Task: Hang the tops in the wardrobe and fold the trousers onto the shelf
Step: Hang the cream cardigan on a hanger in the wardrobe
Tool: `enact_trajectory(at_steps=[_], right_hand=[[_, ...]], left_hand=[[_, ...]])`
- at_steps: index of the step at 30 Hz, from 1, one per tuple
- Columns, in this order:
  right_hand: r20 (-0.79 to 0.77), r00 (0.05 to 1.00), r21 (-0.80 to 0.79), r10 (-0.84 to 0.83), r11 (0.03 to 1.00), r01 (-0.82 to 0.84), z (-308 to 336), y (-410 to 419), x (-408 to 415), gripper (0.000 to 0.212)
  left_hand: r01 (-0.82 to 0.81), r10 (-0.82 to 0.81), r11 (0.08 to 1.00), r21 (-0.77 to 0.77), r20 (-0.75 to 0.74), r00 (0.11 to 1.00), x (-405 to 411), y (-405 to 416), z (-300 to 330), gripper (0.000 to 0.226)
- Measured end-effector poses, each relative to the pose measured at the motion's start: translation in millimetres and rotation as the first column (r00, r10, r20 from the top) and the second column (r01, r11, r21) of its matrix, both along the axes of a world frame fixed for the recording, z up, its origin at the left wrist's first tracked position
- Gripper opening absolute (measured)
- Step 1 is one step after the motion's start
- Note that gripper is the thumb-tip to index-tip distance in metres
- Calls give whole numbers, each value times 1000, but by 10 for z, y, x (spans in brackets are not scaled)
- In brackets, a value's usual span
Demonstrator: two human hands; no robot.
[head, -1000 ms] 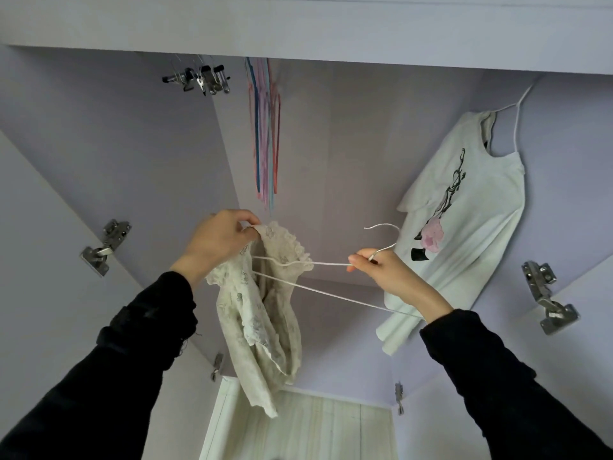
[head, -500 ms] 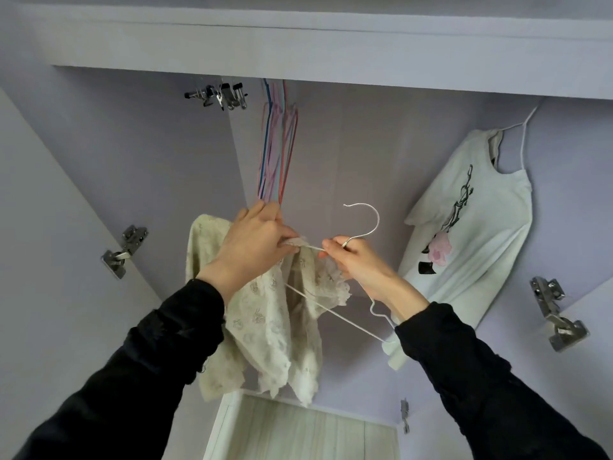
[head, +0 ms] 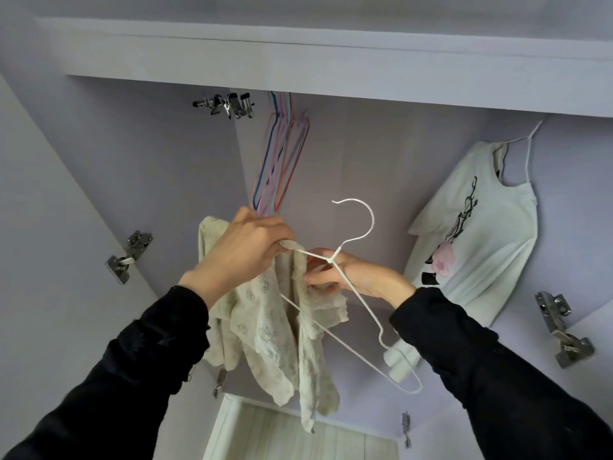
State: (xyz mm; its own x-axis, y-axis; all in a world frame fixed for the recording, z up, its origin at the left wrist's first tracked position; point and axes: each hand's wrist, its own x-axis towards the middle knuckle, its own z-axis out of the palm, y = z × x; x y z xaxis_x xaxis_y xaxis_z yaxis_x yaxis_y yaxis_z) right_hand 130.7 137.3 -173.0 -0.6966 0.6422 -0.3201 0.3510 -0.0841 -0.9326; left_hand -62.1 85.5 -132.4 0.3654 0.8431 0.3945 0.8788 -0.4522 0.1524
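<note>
Lace top (head: 265, 327) now further along white hanger (head: 356, 293), both hands gripping

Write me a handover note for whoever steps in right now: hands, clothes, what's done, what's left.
Left hand: grips the lace top at the white hanger's left arm.
Right hand: pinches the same top under the hanger neck.
Done: printed white top hangs at the right of the wardrobe.
Left: lace top sits on only one hanger arm; seat the other shoulder, hook it up. Spare coloured hangers hang at the back. No trousers in view.
</note>
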Motion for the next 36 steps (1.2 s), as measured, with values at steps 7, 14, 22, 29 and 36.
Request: enact_trajectory(at_steps=[7,14,22,29,36], right_hand=[[321,912,646,-254,763,-15,-43,65,-325,15],[483,733,760,-478,644,-81,-61,262,123,42],[499,549,828,-671,555,-74,-1,482,494,49],[560,432,807,-707,583,-92,-81,514,695,29],[575,558,733,-599,680,-26,-14,482,715,29]], left_hand=[[46,-48,999,25,52,997,-22,-76,49,39],[-123,120,991,48,54,991,-270,-107,-26,19],[-240,241,963,122,9,971,-341,-95,55,15],[-358,364,918,172,-4,931,-380,-91,87,19],[-426,424,880,209,60,904,-362,-64,30,10]])
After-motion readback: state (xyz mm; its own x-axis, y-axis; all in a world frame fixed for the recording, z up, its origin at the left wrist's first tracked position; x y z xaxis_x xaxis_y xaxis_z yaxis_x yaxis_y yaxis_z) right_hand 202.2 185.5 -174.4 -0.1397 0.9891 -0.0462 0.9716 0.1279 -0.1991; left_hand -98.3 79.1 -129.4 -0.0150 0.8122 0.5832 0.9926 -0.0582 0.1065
